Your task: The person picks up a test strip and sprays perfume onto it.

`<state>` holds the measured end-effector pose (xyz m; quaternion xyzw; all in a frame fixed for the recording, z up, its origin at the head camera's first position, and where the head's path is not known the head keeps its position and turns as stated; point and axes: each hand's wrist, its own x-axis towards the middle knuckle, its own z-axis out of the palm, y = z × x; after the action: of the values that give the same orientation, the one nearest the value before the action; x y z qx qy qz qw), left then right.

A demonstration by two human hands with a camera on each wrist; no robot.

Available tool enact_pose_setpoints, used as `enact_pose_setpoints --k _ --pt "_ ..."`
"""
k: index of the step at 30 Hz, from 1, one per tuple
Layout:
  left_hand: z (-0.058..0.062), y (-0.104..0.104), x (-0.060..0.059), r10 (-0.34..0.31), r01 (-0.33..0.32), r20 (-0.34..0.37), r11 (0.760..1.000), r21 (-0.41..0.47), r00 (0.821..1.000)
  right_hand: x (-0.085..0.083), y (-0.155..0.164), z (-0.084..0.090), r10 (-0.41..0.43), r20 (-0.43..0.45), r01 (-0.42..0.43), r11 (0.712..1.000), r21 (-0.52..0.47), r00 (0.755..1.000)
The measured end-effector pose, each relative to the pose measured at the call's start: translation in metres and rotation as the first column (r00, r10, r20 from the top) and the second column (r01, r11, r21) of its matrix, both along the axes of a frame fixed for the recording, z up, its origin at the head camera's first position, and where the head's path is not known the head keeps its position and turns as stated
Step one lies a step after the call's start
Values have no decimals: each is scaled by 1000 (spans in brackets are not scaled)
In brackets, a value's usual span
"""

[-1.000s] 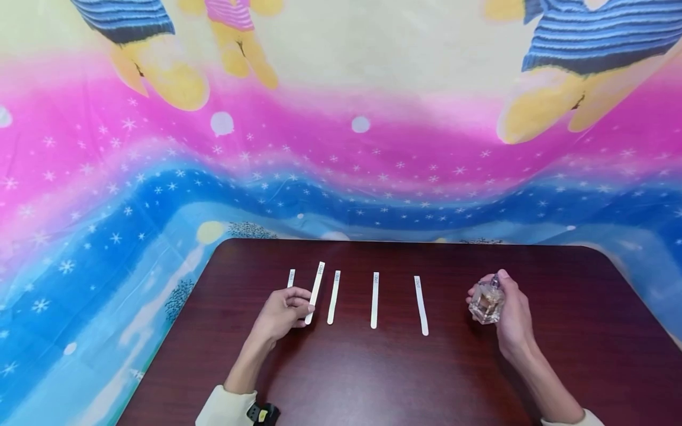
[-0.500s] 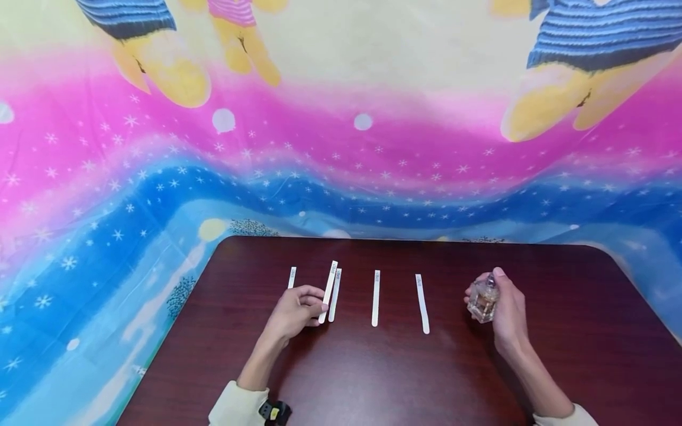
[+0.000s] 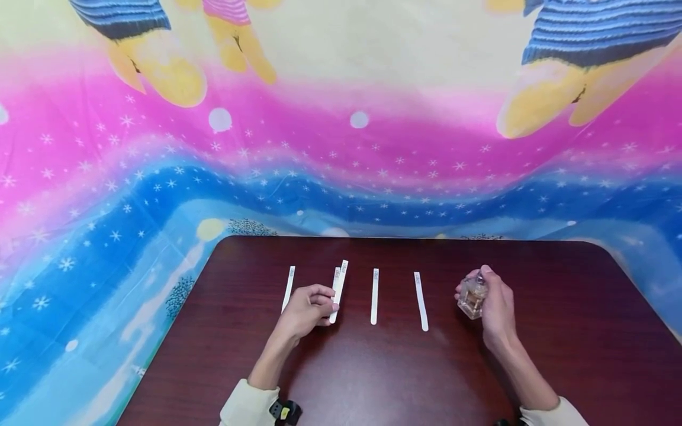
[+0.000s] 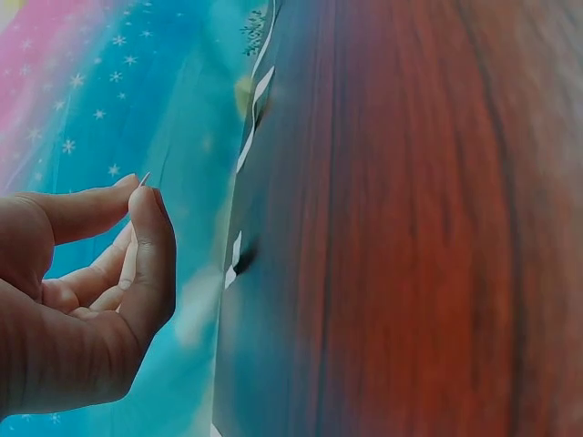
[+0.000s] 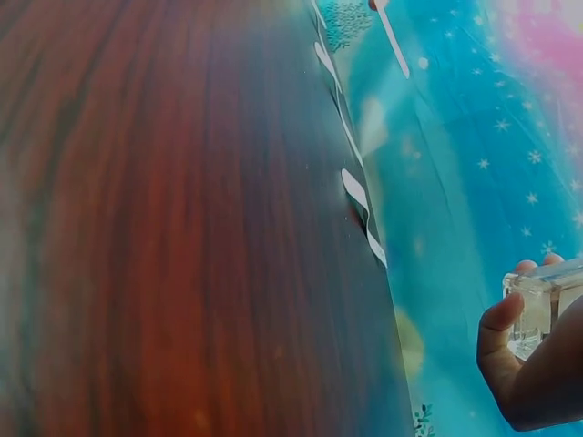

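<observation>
My left hand pinches a narrow white paper test strip between thumb and finger near its lower end. Small printing shows at the strip's top. In the head view it overlaps another strip behind it; in the right wrist view the held strip shows above the table line. On the right, my right hand grips a clear glass perfume bottle, its thumb up by the bottle's neck. The right wrist view shows the faceted bottle partly hidden by the hand.
More strips lie spread on the dark red-brown table: one left of the left hand, another near the middle, and a slightly slanted one farther right. A colourful printed cloth hangs behind the table's far edge.
My left hand has moved to the right with its strip, passing over the second lying strip. The right hand has shifted slightly left, still gripping the bottle.
</observation>
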<state>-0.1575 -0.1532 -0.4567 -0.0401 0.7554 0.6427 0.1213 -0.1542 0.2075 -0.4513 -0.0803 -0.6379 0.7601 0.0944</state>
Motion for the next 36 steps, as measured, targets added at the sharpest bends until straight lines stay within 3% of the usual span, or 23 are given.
enact_pose_setpoints --k 14,36 --pt "0 14 -2 -21 21 -9 1000 19 1000 -4 -6 -1 54 -14 -54 998 28 998" --pt "4 43 -1 -85 85 -1 994 74 996 -10 -25 0 81 -21 -81 997 -6 997"
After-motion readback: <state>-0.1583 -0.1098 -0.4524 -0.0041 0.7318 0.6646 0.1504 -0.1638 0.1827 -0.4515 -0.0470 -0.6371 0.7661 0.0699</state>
